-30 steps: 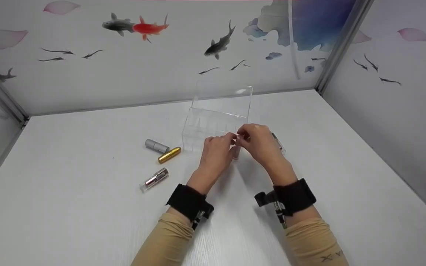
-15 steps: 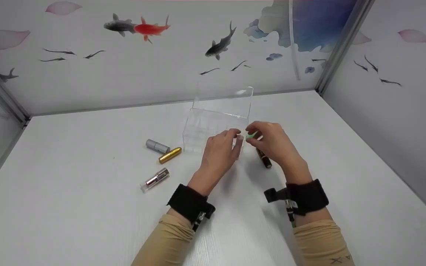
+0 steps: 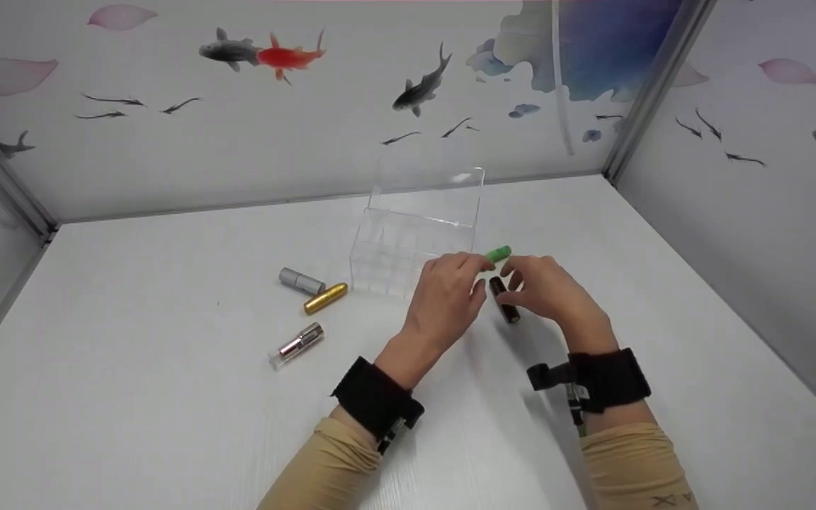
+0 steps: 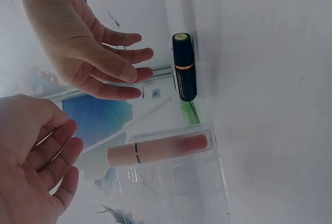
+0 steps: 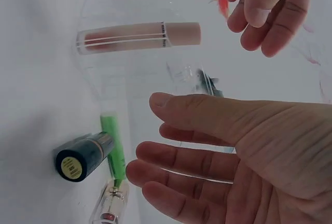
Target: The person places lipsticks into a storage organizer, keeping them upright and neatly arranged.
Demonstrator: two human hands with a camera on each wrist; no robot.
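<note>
A clear divided box (image 3: 380, 265) with a raised lid stands at the back of the table. In its right end a pink lip gloss tube (image 4: 158, 150) stands upright, seen in both wrist views. My left hand (image 3: 450, 294) hovers in front of that corner, hiding the tube in the head view. Relaxed fingers with nothing between them show in the left wrist view. My right hand (image 3: 557, 294) is beside a black lipstick tube (image 3: 506, 304), its fingers loosely bent and apart from it in the wrist views. A green tube (image 3: 499, 253) lies behind.
Left of the box lie a silver-grey tube (image 3: 301, 280), a gold tube (image 3: 326, 298) and, closer, a clear-ended metallic lipstick (image 3: 296, 345). Another clear-cased lipstick (image 5: 110, 203) lies near the green tube. Printed wall panels (image 3: 337, 134) bound the table behind and at the sides.
Both hands were together at the box's right front corner. They have parted from it, the right hand moving rightward and the left slightly right. The black and green tubes have come into view.
</note>
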